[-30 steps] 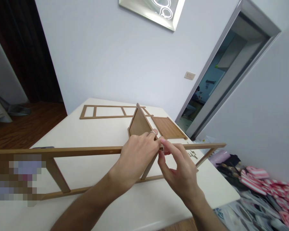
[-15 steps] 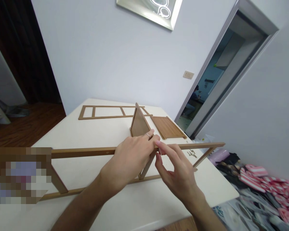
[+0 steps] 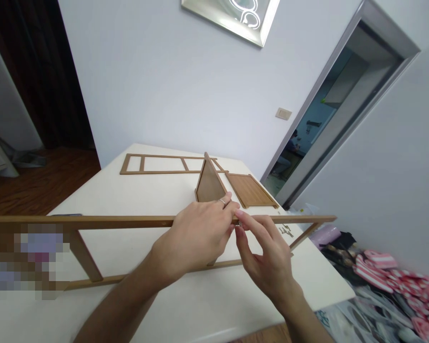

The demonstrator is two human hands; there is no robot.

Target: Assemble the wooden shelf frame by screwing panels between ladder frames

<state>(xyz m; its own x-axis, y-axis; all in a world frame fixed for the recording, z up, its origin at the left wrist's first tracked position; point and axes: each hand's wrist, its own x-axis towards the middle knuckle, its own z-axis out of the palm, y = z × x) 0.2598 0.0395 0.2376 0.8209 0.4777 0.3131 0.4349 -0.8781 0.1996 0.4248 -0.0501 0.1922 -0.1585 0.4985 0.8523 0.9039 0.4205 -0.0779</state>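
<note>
A ladder-like wooden frame (image 3: 125, 222) stands on its long edge across the front of the table. My left hand (image 3: 196, 228), with a ring on one finger, is wrapped over its top rail near the middle, where a wooden shelf panel (image 3: 209, 183) meets the frame from behind. Thumb and forefinger of my right hand (image 3: 266, 250) pinch a small shiny metal screw (image 3: 239, 223) against the rail, just right of my left fingers. Most of the screw is hidden by the fingertips.
A second wooden frame (image 3: 157, 172) lies flat at the back of the white table (image 3: 110, 200). Beside it lies a slatted wooden panel (image 3: 252, 190). Loose metal hardware (image 3: 286, 230) is scattered to the right. Clothes and bags (image 3: 389, 281) are heaped beyond the right edge. A person (image 3: 288, 152) sits through the doorway.
The view has shifted slightly. My right fingers have drawn in on the screw at the rail, and my left hand keeps its hold on the frame.
</note>
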